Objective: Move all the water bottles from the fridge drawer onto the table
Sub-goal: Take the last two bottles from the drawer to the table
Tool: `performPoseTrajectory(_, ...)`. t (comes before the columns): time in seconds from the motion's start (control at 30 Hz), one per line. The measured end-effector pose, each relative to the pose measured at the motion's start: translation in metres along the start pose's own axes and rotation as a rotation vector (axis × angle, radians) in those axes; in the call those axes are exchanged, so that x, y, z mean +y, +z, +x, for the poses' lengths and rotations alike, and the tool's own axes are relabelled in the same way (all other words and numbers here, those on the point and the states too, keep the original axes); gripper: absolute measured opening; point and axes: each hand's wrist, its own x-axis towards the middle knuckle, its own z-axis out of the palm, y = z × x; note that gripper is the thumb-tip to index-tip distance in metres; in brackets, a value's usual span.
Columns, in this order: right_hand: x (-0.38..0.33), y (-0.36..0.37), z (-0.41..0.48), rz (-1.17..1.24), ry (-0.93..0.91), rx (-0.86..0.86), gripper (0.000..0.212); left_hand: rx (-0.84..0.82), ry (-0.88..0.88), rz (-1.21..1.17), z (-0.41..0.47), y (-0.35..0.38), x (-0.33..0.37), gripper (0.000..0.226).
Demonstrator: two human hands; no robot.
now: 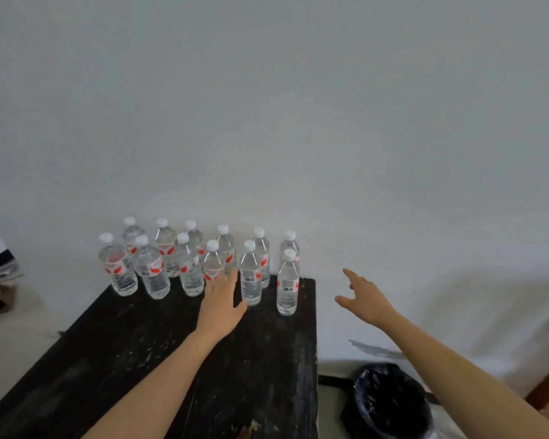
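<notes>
Head view: counted twelve water bottles (189, 274) upright in two close rows at the far end of the table (260, 359), hard against the wall (298, 122). Saw no fridge drawer in frame, so cannot confirm whether any remain to fetch. Found left hand (222, 301) flat and straight-fingered over the table, holding nothing, fingertips in front of one front-row bottle (212, 264) and thumb just beside its neighbour (250, 277); cannot tell whether touching either. Found right hand (366, 296) empty, fingers loosely spread, held in the air beyond the table's right edge, well apart from any bottle.

Risks, as judged:
- Knocking the neighbour with the thumb on withdrawal; with rows packed this tightly, likely to topple several in turn.
- Catching the end bottle (287, 286), standing near the right edge, with a sweep of either arm; likely to send it off the table toward the black-lined bin (390, 403) below.
- Running short of room at the far end; would need to place further bottles in front, nearer passing forearms.

Recommend lifting the left hand straight up before drawing back.
</notes>
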Motion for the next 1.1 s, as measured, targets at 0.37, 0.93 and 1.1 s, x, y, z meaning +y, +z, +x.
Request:
performPoseTrajectory(0.37,0.015,-0.012,-0.126,-0.399,0.174,0.219,0.05,-0.103,0.281,-0.082,-0.026,0.006,0.028,0.072)
performPoseTrajectory(0.93,-0.085,0.076,-0.53,-0.625,0.984,0.446,0.023,-0.704,1.052,-0.384,-0.236,0.013,0.153,0.06)
performPoseTrajectory(1.1,-0.147,0.104,-0.656,-0.526,1.311,0.607,0.023,-0.779,1.261,-0.509,-0.35,-0.015,0.177,0.057)
